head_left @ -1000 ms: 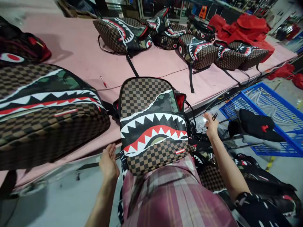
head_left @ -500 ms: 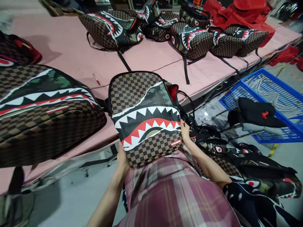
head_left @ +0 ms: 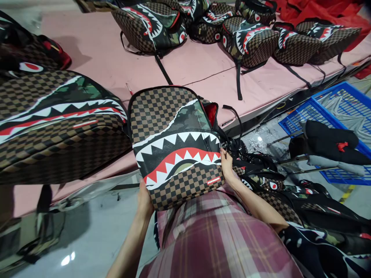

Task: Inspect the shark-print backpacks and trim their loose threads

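A brown-and-black checkered backpack (head_left: 174,154) with a printed shark mouth stands in front of me, its lower end against my plaid apron. My left hand (head_left: 145,197) grips its lower left side, the fingers partly hidden behind it. On the opposite side my right hand (head_left: 227,164) is closed on the edge, and a thin dark tool, perhaps small scissors, shows at its fingers. Red lining shows in the open part at the backpack's right. Close by on the left lies a larger-looking checkered backpack (head_left: 63,127) with the same print.
Several similar backpacks (head_left: 251,42) lie along the far side of the pink-covered table (head_left: 95,42). Red fabric (head_left: 315,11) is heaped at the far right. A blue crate (head_left: 344,100) with a black seat or cushion before it stands right. More backpacks (head_left: 313,204) are piled beside me.
Both hands were apart from the backpack a second ago; they came in and took hold of its sides. Since then the backpack has tilted and shifted slightly left.
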Tool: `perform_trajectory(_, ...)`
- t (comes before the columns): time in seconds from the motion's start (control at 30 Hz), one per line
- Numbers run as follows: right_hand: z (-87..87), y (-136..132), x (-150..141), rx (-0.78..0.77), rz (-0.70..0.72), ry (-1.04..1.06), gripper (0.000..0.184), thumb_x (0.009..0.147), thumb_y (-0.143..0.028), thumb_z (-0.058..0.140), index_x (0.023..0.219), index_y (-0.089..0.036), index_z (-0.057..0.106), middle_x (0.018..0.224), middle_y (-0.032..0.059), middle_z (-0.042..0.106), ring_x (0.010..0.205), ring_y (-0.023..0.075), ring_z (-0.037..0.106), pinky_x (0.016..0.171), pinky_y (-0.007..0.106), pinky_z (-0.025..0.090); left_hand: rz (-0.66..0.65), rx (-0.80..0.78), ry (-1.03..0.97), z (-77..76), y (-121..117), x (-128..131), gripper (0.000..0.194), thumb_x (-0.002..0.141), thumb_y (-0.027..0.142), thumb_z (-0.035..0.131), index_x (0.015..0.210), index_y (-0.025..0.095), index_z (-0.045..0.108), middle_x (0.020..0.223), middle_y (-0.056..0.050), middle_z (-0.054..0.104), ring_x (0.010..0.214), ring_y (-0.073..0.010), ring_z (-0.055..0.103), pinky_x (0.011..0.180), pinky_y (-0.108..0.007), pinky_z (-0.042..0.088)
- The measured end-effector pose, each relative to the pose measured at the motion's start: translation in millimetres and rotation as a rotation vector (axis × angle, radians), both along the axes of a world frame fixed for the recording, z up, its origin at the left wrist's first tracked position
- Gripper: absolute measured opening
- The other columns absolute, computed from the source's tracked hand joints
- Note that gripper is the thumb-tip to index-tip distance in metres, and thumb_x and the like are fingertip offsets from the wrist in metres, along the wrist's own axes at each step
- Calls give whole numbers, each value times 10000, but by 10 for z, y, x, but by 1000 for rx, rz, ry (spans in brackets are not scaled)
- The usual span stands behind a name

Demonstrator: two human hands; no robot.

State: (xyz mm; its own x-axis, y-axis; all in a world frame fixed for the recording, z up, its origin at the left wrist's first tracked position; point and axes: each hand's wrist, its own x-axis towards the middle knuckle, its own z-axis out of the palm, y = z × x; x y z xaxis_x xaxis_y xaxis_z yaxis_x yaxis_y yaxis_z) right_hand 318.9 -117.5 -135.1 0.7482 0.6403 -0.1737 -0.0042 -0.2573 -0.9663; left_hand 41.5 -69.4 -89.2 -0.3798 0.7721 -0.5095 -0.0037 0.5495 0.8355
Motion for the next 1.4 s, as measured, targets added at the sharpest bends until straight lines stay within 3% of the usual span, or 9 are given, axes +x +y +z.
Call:
perform_trajectory(0.13,27,-49,-29,-5,37,-10,367,800,-313,437,1066,-133,615,1160,99,614,1048,176,562,973,342,388,55,-125,-68,116,-48,58,403,850,461,402,971,146,622,952,-83,676,928,-227,622,809,-356,531)
perform_trajectory(0.33,130,-100,7,-14,85,-41,362,811,-272,423,1099,-134,595,1125,99,621,1008,176,572,943,342,406,2,-101,-144,11,-16,4,444,879,442,317,1069,138,579,1041,-86,647,947,-210,611,862,-372,492)
perform_trajectory(0.47,371,-119,76,111,223,-223,310,842,-264,436,1092,-210,612,1119,57,602,1030,169,553,921,314,409,-89,251,354,104,5,-33,426,829,330,427,1202,133,493,1237,-124,539,1155,-239,487,1016,-401,344)
perform_trajectory(0.57,576,-11,133,70,452,-366,297,846,-278,479,1110,-239,610,1042,43,603,950,162,578,837,282,440,-403,695,714,267,25,164,380,797,267,495,1156,150,537,1278,-124,509,1288,-258,329,1088,-432,206)
perform_trajectory(0.7,735,266,160,-112,666,-613,377,805,-310,576,1178,-259,560,1055,42,583,874,165,591,720,255,446,-854,861,727,339,56,653,206,800,224,500,949,206,641,1106,-84,623,1284,-288,327,1047,-503,252)
perform_trajectory(0.83,791,522,177,-215,680,-727,317,786,-319,604,1090,-231,582,980,48,602,829,177,593,649,252,421,-977,833,585,235,127,1006,254,862,231,412,1015,193,611,1115,-88,612,1116,-233,488,951,-433,391)
perform_trajectory(0.97,838,595,194,-110,697,-467,79,765,-264,601,811,-200,592,728,-13,624,683,145,594,610,235,412,-982,723,603,221,314,1214,294,891,254,360,1075,172,573,1057,-93,620,979,-203,533,866,-371,438)
perform_trajectory(1.27,673,-304,-56,165,744,-190,184,730,-98,489,707,-230,614,805,24,710,814,195,670,666,295,490,-1050,450,1035,392,555,1684,688,824,546,394,1356,125,283,1029,-131,524,935,-275,545,748,-386,419)
perform_trajectory(1.4,648,-59,151,120,685,-1,82,753,-225,563,738,-217,643,796,32,708,751,189,668,673,297,503,-1116,375,1136,390,570,1730,722,800,527,450,1363,110,276,1017,-140,527,953,-301,536,749,-407,400)
